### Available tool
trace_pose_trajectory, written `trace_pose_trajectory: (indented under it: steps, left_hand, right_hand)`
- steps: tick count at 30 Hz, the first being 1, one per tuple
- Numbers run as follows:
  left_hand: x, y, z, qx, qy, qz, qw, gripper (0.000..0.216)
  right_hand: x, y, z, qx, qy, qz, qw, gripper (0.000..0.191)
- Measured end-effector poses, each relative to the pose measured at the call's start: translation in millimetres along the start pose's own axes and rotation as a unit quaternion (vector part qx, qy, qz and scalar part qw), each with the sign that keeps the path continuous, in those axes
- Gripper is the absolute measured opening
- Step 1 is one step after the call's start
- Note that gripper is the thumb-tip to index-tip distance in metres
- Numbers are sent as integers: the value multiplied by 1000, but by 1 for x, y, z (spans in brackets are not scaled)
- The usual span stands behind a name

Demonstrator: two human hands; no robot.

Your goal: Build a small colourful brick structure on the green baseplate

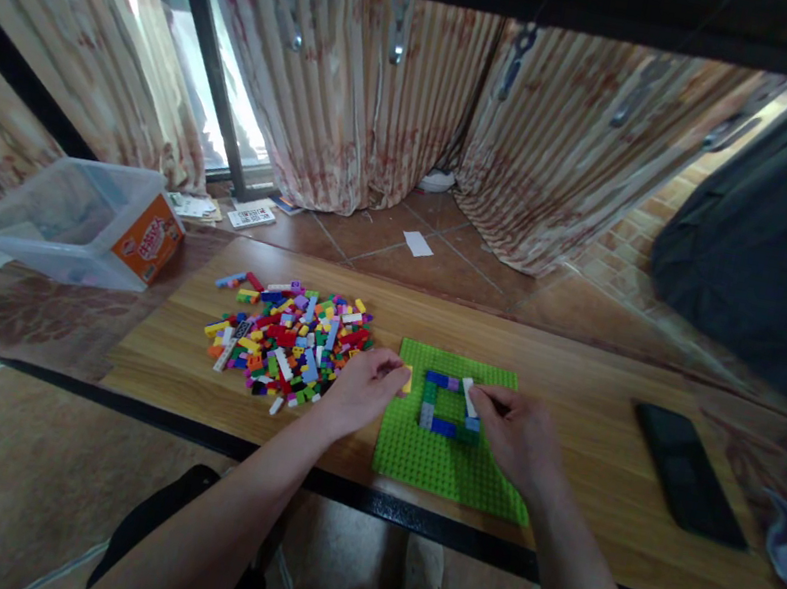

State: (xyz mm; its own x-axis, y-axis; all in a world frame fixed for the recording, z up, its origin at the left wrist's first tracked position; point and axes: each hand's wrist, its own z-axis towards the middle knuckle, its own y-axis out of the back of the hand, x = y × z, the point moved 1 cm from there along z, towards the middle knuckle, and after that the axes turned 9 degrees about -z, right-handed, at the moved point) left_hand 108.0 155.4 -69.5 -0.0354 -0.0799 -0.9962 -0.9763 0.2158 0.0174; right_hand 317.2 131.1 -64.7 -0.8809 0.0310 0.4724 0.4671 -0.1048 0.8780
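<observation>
A green baseplate [446,471] lies on the wooden table, carrying a square outline of blue, grey, green and purple bricks [444,427]. My left hand [368,387] is closed at the plate's left edge, pinching a small yellow brick [408,380] between thumb and fingers. On the right side of the outline, my right hand [515,433] is closed with its fingertips on a long white brick [470,397]. Whether that brick is pressed down or held just above the others I cannot tell. To the left of my left hand spreads a pile of mixed loose bricks [301,339].
A dark phone-like slab [689,474] lies at the table's right. Beyond the table's left end stands a clear plastic bin [43,248] with an orange label. Curtains [321,99] hang behind, and a white paper [418,244] lies on the tiled floor.
</observation>
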Motion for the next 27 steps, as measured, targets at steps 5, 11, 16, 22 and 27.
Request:
trace_pose_trajectory:
  steps: [5, 11, 16, 22, 27]
  left_hand:
    - [3, 1, 1, 5, -7, 11, 1000, 18]
    - [2, 3, -1, 11, -16, 21, 1000, 21]
    - [3, 4, -2, 10, -17, 13, 1000, 20]
    - [3, 6, -2, 3, -20, 22, 1000, 19]
    - [1, 7, -4, 5, -33, 40, 999, 19]
  right_hand:
    - [8, -10, -2, 9, -11, -66, 998, 37]
    - [11, -17, 1, -1, -31, -150, 988, 33]
    - [11, -21, 0, -24, -33, -190, 981, 33]
    - [14, -26, -2, -56, -28, -216, 974, 30]
    - [20, -26, -3, -15, -51, -225, 973, 33]
